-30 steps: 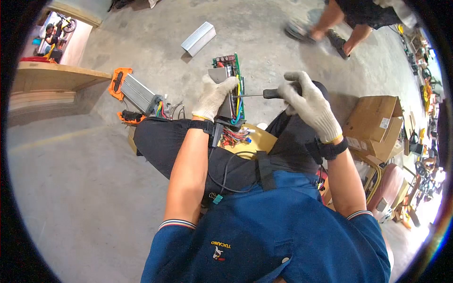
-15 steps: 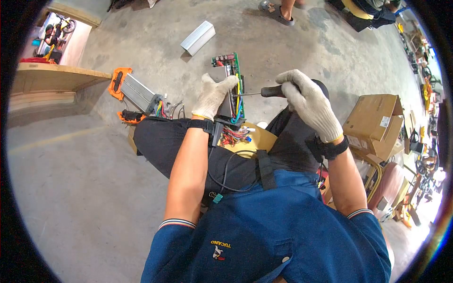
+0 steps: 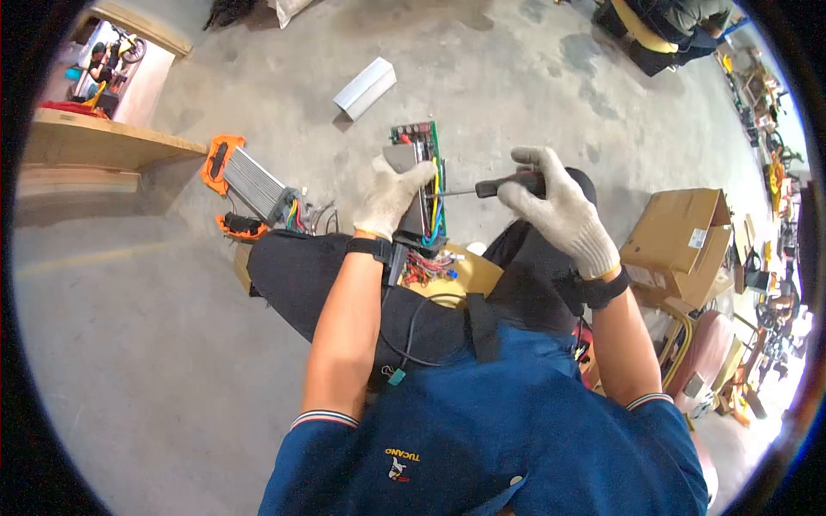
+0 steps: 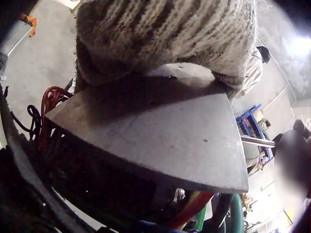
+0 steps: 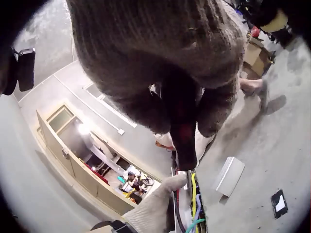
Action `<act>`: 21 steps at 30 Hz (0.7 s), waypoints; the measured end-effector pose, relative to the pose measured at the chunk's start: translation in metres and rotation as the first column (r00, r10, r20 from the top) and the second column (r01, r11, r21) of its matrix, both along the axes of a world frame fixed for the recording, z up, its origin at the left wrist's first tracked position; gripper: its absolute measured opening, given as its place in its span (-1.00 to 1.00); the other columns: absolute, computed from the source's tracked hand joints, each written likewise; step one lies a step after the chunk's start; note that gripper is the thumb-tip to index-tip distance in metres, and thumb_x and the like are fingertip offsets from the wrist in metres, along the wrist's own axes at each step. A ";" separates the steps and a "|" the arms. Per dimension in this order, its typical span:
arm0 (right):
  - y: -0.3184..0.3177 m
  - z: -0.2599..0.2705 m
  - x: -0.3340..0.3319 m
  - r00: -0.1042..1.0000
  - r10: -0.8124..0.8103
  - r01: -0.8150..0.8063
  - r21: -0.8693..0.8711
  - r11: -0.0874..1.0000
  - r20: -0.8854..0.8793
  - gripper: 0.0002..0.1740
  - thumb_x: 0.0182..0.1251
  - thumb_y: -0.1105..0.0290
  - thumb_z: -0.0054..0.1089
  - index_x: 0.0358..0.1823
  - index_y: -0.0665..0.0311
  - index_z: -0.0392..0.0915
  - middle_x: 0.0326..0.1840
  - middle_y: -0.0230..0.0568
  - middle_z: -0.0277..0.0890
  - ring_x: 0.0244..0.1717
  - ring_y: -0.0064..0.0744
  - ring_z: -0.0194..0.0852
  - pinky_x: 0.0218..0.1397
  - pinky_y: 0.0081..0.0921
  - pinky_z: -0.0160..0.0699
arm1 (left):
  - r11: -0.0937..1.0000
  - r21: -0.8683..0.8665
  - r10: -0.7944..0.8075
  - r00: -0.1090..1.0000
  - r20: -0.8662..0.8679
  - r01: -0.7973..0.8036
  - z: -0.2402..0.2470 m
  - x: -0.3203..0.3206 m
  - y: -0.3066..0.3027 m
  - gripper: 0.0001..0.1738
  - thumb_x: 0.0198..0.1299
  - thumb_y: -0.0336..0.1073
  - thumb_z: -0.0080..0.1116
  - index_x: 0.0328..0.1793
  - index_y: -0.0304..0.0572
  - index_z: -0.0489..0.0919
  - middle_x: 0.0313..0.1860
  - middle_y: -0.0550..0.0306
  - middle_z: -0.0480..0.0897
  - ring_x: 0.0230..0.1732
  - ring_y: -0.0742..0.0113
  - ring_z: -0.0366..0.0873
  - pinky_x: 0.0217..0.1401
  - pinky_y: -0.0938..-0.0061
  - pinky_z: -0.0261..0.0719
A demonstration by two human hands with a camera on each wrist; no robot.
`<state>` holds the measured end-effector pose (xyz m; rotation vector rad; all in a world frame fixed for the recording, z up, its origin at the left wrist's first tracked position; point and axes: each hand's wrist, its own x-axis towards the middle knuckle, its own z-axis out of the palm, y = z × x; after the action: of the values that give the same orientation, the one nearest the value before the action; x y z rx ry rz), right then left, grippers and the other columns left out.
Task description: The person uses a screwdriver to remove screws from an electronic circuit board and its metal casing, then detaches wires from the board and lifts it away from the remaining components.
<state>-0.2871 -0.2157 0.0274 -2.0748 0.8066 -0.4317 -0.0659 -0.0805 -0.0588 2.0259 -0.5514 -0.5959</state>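
As the gloved left hand (image 3: pixel 387 196) is gripping a wired circuit-board assembly (image 3: pixel 421 206) before the lap (image 3: pixel 430 327), the right hand (image 3: pixel 555 208) is grasping a screwdriver (image 3: pixel 509 185) pointing at its side; a slip from crooked pressure could be nicking the yellow wire (image 5: pixel 194 187).

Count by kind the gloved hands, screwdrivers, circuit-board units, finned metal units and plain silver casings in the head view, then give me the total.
Gloved hands: 2, left hand and right hand
Screwdriver: 1
Circuit-board unit: 1
Finned metal unit: 1
Plain silver casing: 1
Total: 6
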 end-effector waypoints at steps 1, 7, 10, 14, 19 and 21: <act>0.001 0.019 0.005 0.983 -0.106 0.163 0.440 0.883 -0.153 -0.56 0.60 0.28 0.40 0.35 0.35 0.62 0.07 -0.05 0.75 0.03 -0.33 0.79 0.22 -0.34 0.77 | 1.000 0.005 0.014 1.000 -0.028 -0.014 -0.003 0.000 0.000 -0.36 0.10 0.15 0.60 0.07 -0.27 0.85 -0.12 -0.10 0.88 -0.09 0.06 0.84 0.09 0.18 0.75; -0.007 0.001 -0.005 0.995 0.094 -0.093 0.071 0.993 -0.011 -0.60 0.66 0.27 0.33 0.34 0.36 0.62 0.03 -0.04 0.74 -0.10 -0.37 0.78 0.03 -0.37 0.79 | 0.996 -0.038 -0.089 0.993 -0.079 0.086 -0.014 0.008 0.004 -0.27 0.07 0.28 0.57 0.08 -0.25 0.86 -0.14 -0.04 0.87 -0.11 0.10 0.83 0.05 0.20 0.73; 0.001 0.002 -0.002 0.998 0.065 -0.064 -0.029 0.997 0.009 -0.65 0.61 0.39 0.29 0.32 0.34 0.63 0.03 -0.06 0.74 -0.06 -0.34 0.79 0.09 -0.36 0.78 | 0.998 0.046 0.031 0.999 0.008 -0.031 -0.006 -0.001 0.003 -0.33 0.10 0.25 0.57 0.01 -0.23 0.88 -0.21 0.02 0.87 -0.17 0.14 0.82 0.00 0.22 0.72; 0.002 0.032 0.008 0.947 -0.036 0.182 0.440 0.879 -0.319 -0.60 0.51 0.43 0.35 0.31 0.33 0.63 0.07 -0.02 0.72 0.15 -0.24 0.77 0.29 -0.30 0.72 | 0.998 -0.016 -0.054 0.993 -0.109 0.053 -0.024 0.007 0.002 -0.35 0.11 0.23 0.56 0.01 -0.24 0.88 -0.19 0.01 0.87 -0.19 0.15 0.81 -0.01 0.22 0.72; 0.008 0.013 -0.004 0.996 0.086 -0.086 -0.021 0.996 -0.003 -0.62 0.59 0.35 0.36 0.32 0.34 0.63 0.07 0.16 0.73 0.14 -0.04 0.83 0.22 -0.24 0.75 | 0.997 0.061 -0.042 0.998 -0.044 0.045 -0.021 0.008 0.003 -0.39 0.13 0.20 0.56 0.01 -0.22 0.89 -0.19 0.04 0.86 -0.19 0.21 0.80 -0.04 0.24 0.72; 0.011 0.007 -0.001 0.998 0.020 -0.021 -0.009 1.000 -0.063 -0.62 0.59 0.36 0.36 0.32 0.33 0.63 0.09 0.17 0.74 0.14 0.01 0.83 0.23 -0.22 0.75 | 0.998 0.017 -0.065 0.997 -0.052 0.066 -0.022 0.011 0.003 -0.39 0.12 0.20 0.57 0.02 -0.21 0.89 -0.19 0.06 0.86 -0.20 0.21 0.80 -0.04 0.25 0.72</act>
<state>-0.2881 -0.2052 0.0348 -2.1128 0.8214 -0.3610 -0.0554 -0.0772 -0.0813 2.0102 -0.5851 -0.6931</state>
